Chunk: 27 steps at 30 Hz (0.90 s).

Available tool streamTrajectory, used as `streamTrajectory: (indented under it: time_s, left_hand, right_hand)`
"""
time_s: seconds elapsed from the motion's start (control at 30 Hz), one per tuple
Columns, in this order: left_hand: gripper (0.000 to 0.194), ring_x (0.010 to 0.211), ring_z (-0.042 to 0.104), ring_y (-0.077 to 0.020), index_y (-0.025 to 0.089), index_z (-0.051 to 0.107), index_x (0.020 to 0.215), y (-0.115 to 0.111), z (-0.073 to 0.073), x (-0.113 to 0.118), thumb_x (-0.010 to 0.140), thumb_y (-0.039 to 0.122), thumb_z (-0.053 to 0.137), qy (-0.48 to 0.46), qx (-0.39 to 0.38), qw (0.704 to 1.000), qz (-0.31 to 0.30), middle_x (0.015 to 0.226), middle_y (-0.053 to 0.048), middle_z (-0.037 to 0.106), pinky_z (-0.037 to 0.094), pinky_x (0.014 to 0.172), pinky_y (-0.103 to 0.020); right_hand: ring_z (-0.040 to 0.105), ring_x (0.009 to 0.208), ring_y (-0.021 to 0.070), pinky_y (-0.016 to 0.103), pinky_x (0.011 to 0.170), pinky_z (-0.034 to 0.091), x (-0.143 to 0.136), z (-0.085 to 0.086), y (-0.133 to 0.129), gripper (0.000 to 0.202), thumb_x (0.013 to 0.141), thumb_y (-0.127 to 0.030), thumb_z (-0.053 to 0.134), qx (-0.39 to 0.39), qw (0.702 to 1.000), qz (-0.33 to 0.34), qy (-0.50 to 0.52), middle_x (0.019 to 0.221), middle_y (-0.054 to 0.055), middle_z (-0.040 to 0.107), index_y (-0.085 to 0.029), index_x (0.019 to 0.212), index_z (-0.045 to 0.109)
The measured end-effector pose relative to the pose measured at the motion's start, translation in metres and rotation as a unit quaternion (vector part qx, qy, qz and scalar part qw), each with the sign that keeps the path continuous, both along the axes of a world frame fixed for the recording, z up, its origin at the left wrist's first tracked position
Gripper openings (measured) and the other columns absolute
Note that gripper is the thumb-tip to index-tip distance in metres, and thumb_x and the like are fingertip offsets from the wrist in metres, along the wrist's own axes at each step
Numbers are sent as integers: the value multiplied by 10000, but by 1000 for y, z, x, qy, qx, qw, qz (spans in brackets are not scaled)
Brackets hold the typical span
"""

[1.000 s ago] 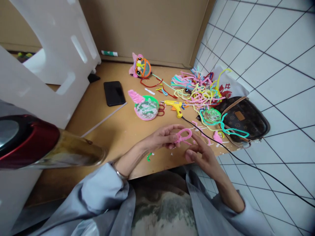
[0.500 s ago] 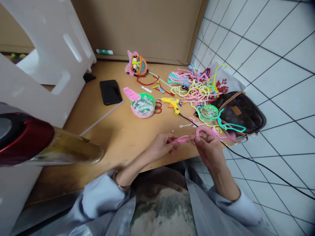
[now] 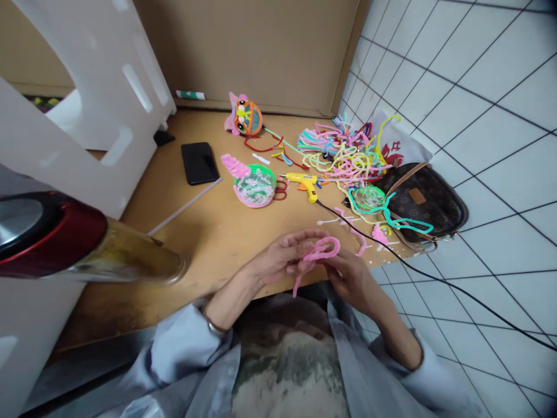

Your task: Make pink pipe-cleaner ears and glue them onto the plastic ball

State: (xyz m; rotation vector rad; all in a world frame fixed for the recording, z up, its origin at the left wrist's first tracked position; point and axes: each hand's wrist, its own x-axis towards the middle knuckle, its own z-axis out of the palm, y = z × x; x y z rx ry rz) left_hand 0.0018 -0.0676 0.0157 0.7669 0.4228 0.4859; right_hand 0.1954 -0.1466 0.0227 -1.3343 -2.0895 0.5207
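A pink pipe cleaner (image 3: pixel 334 248), bent into a loop with a loose tail hanging down, is held over the table's front edge. My left hand (image 3: pixel 278 256) pinches its left part between thumb and fingers. From the right, my right hand (image 3: pixel 354 281) is closed on the same pipe cleaner, its fingertips partly hidden behind the loop. Beyond the hands lies a yellow glue gun (image 3: pixel 307 181). Left of it rests a round green-and-pink piece (image 3: pixel 256 188) with a fuzzy pink strip, next to red-handled scissors (image 3: pixel 282 194).
A heap of colourful pipe cleaners (image 3: pixel 343 154) lies before a brown handbag (image 3: pixel 430 197). The glue gun's black cord (image 3: pixel 409 270) crosses the right edge. A black phone (image 3: pixel 199 164), a finished animal-face piece (image 3: pixel 247 118) and a large bottle (image 3: pixel 143 255) stand or lie leftward.
My right hand has moved left and lower, close to my left hand. The pink pipe cleaner, formerly stretched between both hands and curling right, now forms a loop between them.
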Motion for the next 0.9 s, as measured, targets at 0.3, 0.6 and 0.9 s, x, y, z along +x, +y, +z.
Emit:
streamTrajectory:
  time_s: [0.3,0.6,0.9]
  left_hand:
    - [571,476,448,-65,131,601,1050,-9,6,3,769,610,731,138,186,973,-8,596,47,579,319,463,-193]
    - [508,509,547,-89,131,678,839,-9,-17,4,707,613,773,185,139,972,36,633,6,642,389,487,-205]
    - [503,547,630,-81,113,706,867,2,-16,-6,567,437,948,52,-48,987,145,798,-53,735,443,458,-164]
  right_hand:
    - [297,1542,300,630,1262,128,0,-3,4,495,965,-236,477,25,999,-37,-3,1580,106,469,-282,1455,538]
    - [685,1096,258,448,1044,479,-5,14,-5,228,931,-422,621,-173,844,20,507,935,64,771,-259,933,781]
    - [417,526,136,339,674,452,6,17,-19,484,924,-543,612,-271,814,24,513,483,-47,358,-199,583,621]
